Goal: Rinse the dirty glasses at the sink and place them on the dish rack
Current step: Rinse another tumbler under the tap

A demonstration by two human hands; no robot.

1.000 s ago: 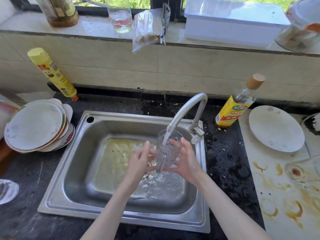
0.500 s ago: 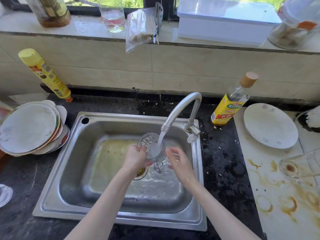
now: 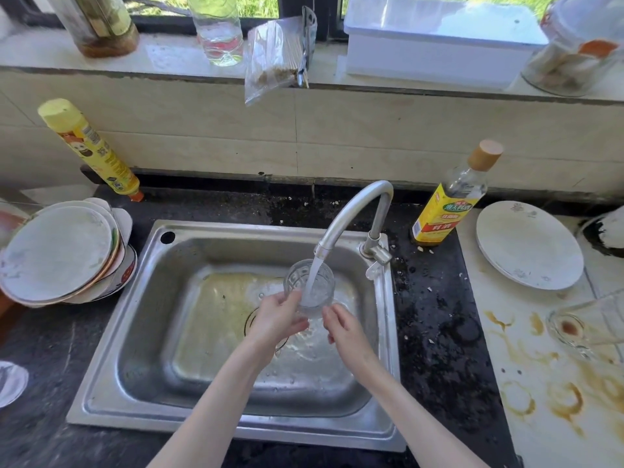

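A clear patterned glass [image 3: 309, 286] is held over the steel sink [image 3: 111, 336], mouth up and tilted toward the spout. Water runs from the curved faucet [image 3: 351, 214] straight into it. My left hand [image 3: 275, 320] grips the glass low on its left side. My right hand [image 3: 344, 331] touches its base from the right, fingers curled under it. A second glass with a brown stain inside [image 3: 587, 324] lies on its side on the stained counter at the far right. No dish rack is in view.
A stack of plates [image 3: 60, 251] sits left of the sink, a yellow bottle [image 3: 91, 150] behind it. A cooking-wine bottle [image 3: 450, 201] and a white plate [image 3: 528, 244] stand to the right. Another glass rim [image 3: 10, 383] shows at the left edge. Jars and a box line the windowsill.
The glass went from upright under the tap to tipped on its side, and is now turned mouth up again with water running in. Both hands stayed on it.
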